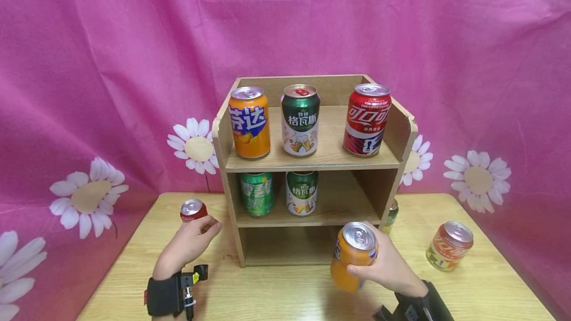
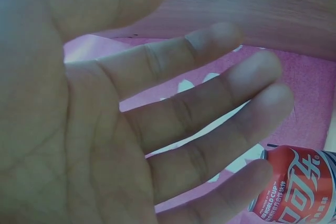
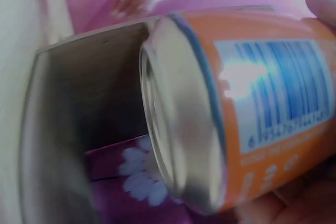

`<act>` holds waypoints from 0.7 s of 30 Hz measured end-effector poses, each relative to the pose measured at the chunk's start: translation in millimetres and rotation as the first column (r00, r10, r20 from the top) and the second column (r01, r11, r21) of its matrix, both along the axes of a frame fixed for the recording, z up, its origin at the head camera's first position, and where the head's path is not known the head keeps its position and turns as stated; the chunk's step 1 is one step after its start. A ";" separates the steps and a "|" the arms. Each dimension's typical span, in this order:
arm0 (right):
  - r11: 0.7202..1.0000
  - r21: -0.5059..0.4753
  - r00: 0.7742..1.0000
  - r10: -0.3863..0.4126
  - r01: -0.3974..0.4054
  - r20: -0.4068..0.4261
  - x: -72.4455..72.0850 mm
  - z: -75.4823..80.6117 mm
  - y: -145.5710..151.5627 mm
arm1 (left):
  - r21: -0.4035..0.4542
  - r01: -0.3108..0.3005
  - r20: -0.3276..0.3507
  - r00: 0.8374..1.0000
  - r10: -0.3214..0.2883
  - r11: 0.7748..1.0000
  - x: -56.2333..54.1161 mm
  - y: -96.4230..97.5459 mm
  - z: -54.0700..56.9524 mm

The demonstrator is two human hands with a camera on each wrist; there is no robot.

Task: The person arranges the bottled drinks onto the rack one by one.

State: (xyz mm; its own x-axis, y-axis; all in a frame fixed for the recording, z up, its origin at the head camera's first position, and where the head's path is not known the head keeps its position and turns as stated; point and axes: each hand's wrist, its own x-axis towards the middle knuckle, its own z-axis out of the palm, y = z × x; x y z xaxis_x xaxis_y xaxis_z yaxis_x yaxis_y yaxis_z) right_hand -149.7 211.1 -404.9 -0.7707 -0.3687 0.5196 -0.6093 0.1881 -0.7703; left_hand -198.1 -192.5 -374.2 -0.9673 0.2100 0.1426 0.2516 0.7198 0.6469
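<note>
My right hand (image 1: 391, 265) grips an orange soda can (image 1: 347, 267) in front of the lower part of a wooden shelf unit (image 1: 312, 162). The can's silver top faces up in the head view; its barcode side fills much of the right wrist view. To the left of the unit, my left hand (image 1: 189, 242) has its fingers extended and holds nothing. Just behind it a red cola can (image 1: 193, 208) stands on the table, partly hidden by the hand. In the left wrist view the same red can (image 2: 299, 184) shows beyond the fingertips (image 2: 257, 169).
On the top shelf stand an orange can (image 1: 251, 133), a green-and-white can (image 1: 300, 123) and a red cola can (image 1: 367, 125). The middle shelf bears a green can (image 1: 257, 194) and another green-and-white can (image 1: 302, 194). Right of the unit are a red-and-yellow can (image 1: 448, 249) and a partly hidden green can (image 1: 392, 213).
</note>
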 end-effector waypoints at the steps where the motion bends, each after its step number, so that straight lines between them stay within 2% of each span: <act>1: 1.000 -0.004 1.000 -0.022 0.022 -0.017 1.3 4.0 0.2 | 0.001 0.000 -0.001 1.000 0.000 1.000 -0.1 0.0 -0.6; 5: 0.991 -0.024 0.988 -0.137 0.135 -0.072 3.6 19.2 0.5 | 0.005 -0.001 0.000 1.000 0.001 1.000 -1.1 0.3 -2.4; 10: 0.953 -0.045 0.952 -0.302 0.300 -0.045 4.5 36.4 -3.4 | 0.002 -0.003 0.006 1.000 0.003 1.000 -1.5 -0.7 -2.5; 15: 0.889 -0.035 0.887 -0.457 0.456 -0.058 0.4 49.7 -12.7 | -0.002 -0.005 0.016 1.000 0.005 1.000 -1.0 -2.0 -1.3; 21: 0.817 -0.030 0.815 -0.576 0.576 -0.062 -8.4 58.3 -23.0 | 0.017 0.000 0.021 1.000 0.000 1.000 -0.5 -1.6 -1.4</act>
